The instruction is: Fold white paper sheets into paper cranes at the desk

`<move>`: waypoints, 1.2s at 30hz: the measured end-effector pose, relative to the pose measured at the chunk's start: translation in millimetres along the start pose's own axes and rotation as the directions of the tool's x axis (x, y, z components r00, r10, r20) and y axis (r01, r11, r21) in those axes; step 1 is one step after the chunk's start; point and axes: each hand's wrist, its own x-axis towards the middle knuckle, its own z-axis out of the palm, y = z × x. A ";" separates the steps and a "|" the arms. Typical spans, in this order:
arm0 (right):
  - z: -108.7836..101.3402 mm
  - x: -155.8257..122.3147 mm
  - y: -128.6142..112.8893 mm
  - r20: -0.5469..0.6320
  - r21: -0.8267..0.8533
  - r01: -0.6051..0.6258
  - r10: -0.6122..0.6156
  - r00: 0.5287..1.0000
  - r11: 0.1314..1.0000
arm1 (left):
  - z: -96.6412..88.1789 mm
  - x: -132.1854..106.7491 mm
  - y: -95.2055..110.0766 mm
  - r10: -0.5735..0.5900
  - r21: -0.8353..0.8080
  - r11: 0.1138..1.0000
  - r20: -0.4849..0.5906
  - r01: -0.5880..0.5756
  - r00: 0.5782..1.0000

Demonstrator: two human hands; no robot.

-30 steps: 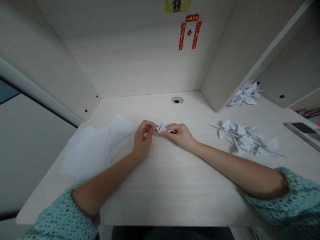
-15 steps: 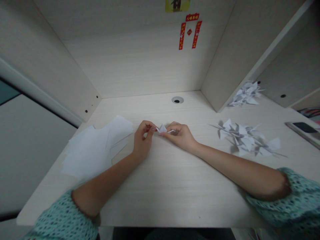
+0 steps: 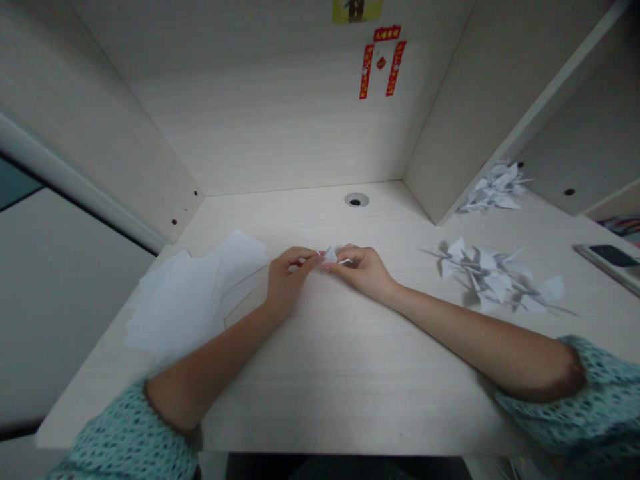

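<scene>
Between my two hands, just above the desk, is a small white folded paper crane (image 3: 331,254). My left hand (image 3: 290,272) is closed, its thumb and fingers pinching the crane's left side. With thumb and fingertips, my right hand (image 3: 364,268) grips the crane from the other side, and a thin white paper point sticks out toward its palm. The fingers cover much of the crane's lower part. Left of my left hand lies a spread of blank white paper sheets (image 3: 180,300). Several finished paper cranes (image 3: 493,273) lie in a loose group to the right.
Another heap of paper cranes (image 3: 497,187) lies behind, by the upright partition (image 3: 450,127). A phone-like device (image 3: 613,257) rests at the right edge. A round cable hole (image 3: 357,200) sits at the back of the desk (image 3: 320,380). Red paper decorations (image 3: 383,63) hang on the back panel.
My left hand has shifted slightly right, and its fingertips now sit closer against the crane's body. The right hand stays nearly in place, still gripping the crane.
</scene>
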 end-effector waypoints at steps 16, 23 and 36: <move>-0.5 1.0 -4.6 -0.014 0.060 -0.031 0.032 0.999 0.998 | -1.4 0.9 -8.6 -0.104 0.022 0.994 -0.056 0.106 0.993; -0.6 1.9 -6.0 -0.047 0.044 -0.023 0.025 0.999 0.999 | -1.2 1.2 -9.0 -0.114 0.021 0.993 -0.086 0.116 0.990; 0.1 3.4 -6.2 0.004 0.113 -0.088 0.089 0.996 0.990 | -2.8 0.4 -5.8 -0.017 0.107 0.994 -0.096 0.027 0.995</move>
